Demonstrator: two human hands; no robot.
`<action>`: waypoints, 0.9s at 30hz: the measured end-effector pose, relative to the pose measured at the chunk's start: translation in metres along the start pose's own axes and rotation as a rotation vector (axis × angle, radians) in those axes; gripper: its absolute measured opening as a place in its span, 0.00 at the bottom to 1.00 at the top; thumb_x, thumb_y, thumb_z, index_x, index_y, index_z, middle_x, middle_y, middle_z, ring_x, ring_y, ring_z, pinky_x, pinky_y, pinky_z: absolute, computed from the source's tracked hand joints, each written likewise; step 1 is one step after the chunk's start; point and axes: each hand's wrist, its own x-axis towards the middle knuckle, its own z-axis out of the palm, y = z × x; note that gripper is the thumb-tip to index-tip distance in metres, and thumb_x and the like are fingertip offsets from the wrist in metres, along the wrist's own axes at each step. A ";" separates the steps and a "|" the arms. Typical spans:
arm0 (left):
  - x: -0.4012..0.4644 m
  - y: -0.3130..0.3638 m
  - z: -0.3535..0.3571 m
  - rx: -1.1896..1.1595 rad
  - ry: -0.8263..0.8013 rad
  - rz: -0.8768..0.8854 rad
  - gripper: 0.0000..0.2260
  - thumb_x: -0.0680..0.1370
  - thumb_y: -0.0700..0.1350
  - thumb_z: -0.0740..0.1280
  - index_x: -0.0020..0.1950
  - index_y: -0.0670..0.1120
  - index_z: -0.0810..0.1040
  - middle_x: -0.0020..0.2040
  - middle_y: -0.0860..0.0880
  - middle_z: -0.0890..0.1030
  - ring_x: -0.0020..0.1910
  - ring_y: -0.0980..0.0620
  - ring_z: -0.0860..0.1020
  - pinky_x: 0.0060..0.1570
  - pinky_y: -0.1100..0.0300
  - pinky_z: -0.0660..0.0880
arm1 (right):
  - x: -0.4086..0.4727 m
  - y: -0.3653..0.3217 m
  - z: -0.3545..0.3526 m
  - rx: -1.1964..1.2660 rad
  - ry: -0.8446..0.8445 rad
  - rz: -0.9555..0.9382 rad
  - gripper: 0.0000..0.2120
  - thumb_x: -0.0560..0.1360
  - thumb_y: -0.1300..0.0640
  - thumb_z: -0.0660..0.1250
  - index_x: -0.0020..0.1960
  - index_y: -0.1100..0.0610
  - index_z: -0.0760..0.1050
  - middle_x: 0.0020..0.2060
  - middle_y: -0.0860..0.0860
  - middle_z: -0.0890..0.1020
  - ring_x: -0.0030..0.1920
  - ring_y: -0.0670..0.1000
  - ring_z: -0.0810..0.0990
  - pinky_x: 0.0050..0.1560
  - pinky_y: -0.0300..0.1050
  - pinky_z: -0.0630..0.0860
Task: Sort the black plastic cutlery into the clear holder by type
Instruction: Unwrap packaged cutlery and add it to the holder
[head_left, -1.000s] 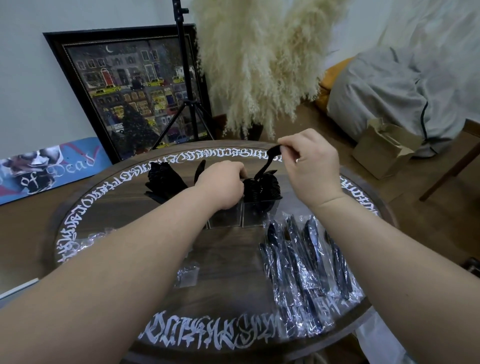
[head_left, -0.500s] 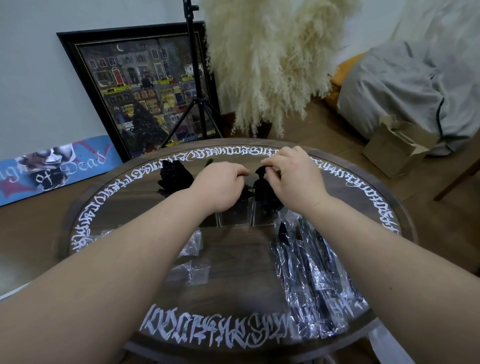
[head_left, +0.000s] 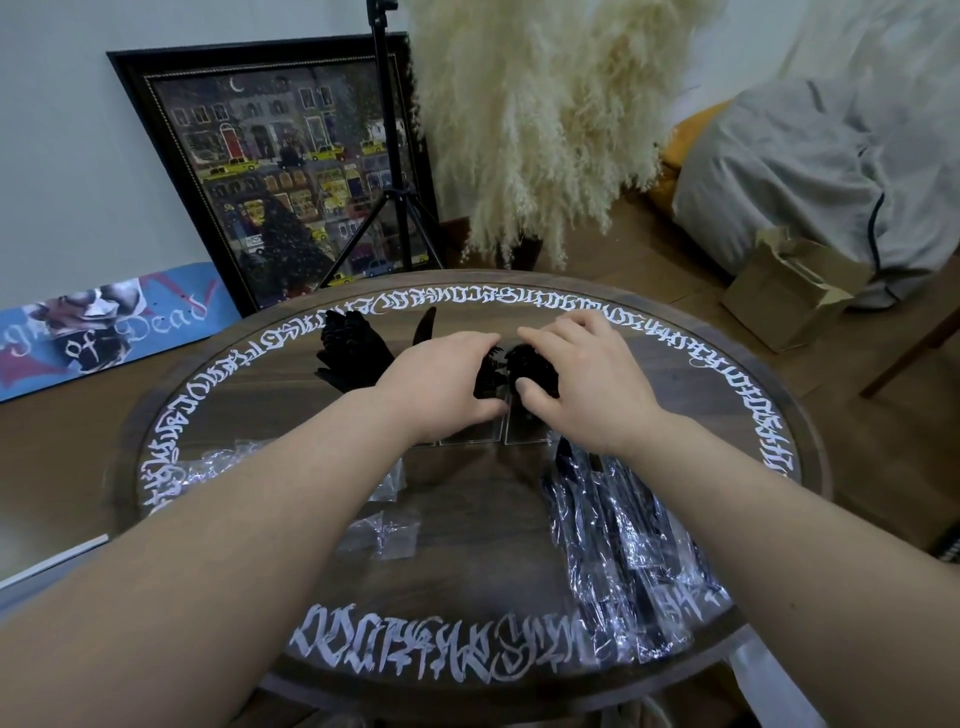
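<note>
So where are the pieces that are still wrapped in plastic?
The wrapped cutlery lies on the round table's near right side, under the right forearm, just nearer than the clear holder.

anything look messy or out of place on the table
Crumpled empty clear wrappers lie loose left of centre, and wrapped cutlery packets are still piled at the right. The holder stands upright; nothing looks spilled or damaged.

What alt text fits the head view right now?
Both hands, left hand and right hand, rest on black cutlery standing in the clear holder on a round lettered table; wrapped cutlery packs lie to the right.
</note>
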 end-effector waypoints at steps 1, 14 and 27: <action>-0.001 0.000 0.000 0.007 0.009 0.001 0.34 0.72 0.59 0.69 0.74 0.49 0.63 0.70 0.51 0.71 0.66 0.51 0.71 0.60 0.56 0.71 | -0.001 -0.001 -0.001 0.007 -0.003 0.004 0.25 0.74 0.45 0.62 0.68 0.55 0.72 0.58 0.49 0.79 0.64 0.55 0.67 0.65 0.56 0.67; -0.072 0.041 -0.009 -0.048 0.172 0.074 0.29 0.75 0.57 0.67 0.74 0.51 0.66 0.72 0.54 0.68 0.71 0.55 0.64 0.68 0.60 0.63 | -0.063 -0.018 -0.025 0.124 0.061 0.051 0.18 0.76 0.54 0.65 0.65 0.55 0.74 0.60 0.49 0.78 0.62 0.53 0.71 0.59 0.46 0.68; -0.114 0.097 0.077 -0.106 -0.028 0.034 0.28 0.76 0.59 0.65 0.75 0.54 0.63 0.73 0.54 0.66 0.72 0.51 0.60 0.71 0.55 0.59 | -0.167 0.018 0.007 0.048 -0.246 0.288 0.24 0.76 0.48 0.65 0.70 0.53 0.69 0.68 0.49 0.69 0.68 0.52 0.65 0.66 0.46 0.65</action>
